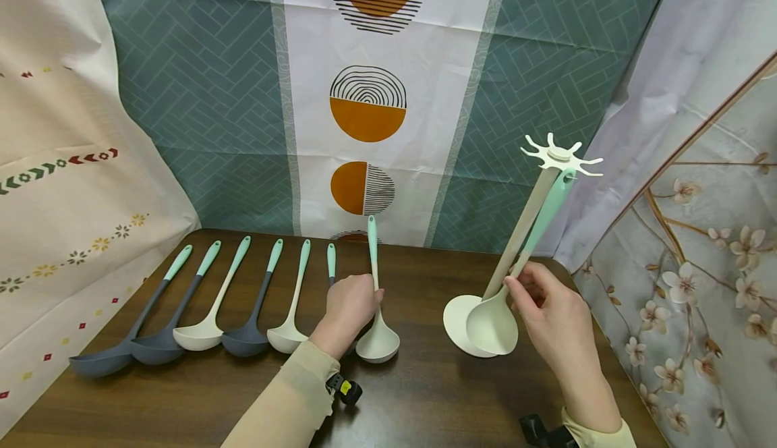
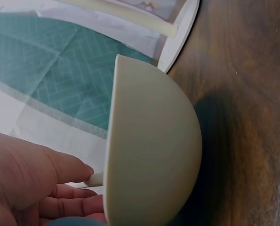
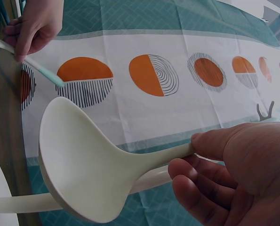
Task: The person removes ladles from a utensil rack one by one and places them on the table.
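Note:
My right hand (image 1: 549, 313) pinches the lower handle of a cream ladle (image 1: 493, 322) between thumb and fingers. This ladle stands tilted in front of the pole of a white utensil stand (image 1: 469, 326); its mint-green handle end reaches the stand's hooked top (image 1: 558, 156). Whether it hangs on a hook I cannot tell. My left hand (image 1: 354, 306) pinches the handle of another cream ladle (image 1: 378, 341), which points away with its bowl nearest me. The left wrist view shows that bowl (image 2: 151, 141) close up, over the wood. Behind the left hand, a dark-shafted utensil (image 1: 331, 262) is mostly hidden.
Along the table's left lie grey ladles (image 1: 243, 341) and cream ladles (image 1: 200, 334) in a row, mint-green handles pointing away. The brown table (image 1: 419, 401) ends at a patterned curtain (image 1: 370, 43) behind. A floral cloth (image 1: 698, 299) borders the right side.

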Tool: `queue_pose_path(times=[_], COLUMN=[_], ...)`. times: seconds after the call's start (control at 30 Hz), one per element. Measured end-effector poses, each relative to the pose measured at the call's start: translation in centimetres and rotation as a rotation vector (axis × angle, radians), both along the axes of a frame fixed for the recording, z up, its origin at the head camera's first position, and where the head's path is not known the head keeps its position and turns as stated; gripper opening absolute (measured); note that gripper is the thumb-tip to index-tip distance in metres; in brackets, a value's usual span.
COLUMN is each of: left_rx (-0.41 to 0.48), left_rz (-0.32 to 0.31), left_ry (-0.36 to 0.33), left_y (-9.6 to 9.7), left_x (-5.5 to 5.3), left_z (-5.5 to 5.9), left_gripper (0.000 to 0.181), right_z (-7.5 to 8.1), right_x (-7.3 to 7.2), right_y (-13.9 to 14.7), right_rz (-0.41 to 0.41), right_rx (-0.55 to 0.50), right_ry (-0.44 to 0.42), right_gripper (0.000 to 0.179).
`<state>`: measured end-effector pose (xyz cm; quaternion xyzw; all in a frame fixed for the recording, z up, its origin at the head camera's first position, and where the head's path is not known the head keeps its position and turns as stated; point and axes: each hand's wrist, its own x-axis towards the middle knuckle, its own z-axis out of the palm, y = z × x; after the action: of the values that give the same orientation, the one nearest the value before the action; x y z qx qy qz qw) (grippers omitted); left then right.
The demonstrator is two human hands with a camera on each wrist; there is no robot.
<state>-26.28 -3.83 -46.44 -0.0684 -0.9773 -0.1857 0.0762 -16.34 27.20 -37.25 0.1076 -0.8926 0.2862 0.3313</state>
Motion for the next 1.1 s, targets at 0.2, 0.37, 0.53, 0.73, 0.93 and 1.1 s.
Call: queue_pose_path(times=[0.2, 0.37, 0.53, 0.73, 0.93, 1.1], left_rx=[-0.030, -0.061, -0.078, -0.103, -0.144, -0.171], left_rz=[0.006, 0.005, 0.000, 0.000, 0.001, -0.007], left_ry=[0.001, 0.004, -0.018, -0.069, -0.100, -0.096], left_y=[-0.34, -0.56, -0.55, -0.46, -0.55, -0.55], left_x=[-0.22, -0.18, -0.12, -0.10, -0.33, -0.34], left_z=[-0.42, -0.65, -0.78, -0.77, -1.05, -1.07], left_gripper=[0.038, 0.039, 0.038, 0.039, 0.042, 0.039], right_z=[0.04, 0.05, -0.01, -0.04, -0.02, 0.11], right_x=[-0.01, 0.03, 0.07, 0.00, -0.05, -0.01], right_y=[-0.06, -0.09, -0.04, -0.01, -0.04, -0.03], right_rz=[0.006, 0.004, 0.004, 0.014, 0.013, 0.014], right_rx=[-0.006, -0.005, -0.008, -0.011, -0.006, -0.009], right_ry=[-0.004, -0.010, -0.013, 0.002, 0.016, 0.021], right_gripper=[0.011, 0.011, 0.011, 0.013, 0.014, 0.014])
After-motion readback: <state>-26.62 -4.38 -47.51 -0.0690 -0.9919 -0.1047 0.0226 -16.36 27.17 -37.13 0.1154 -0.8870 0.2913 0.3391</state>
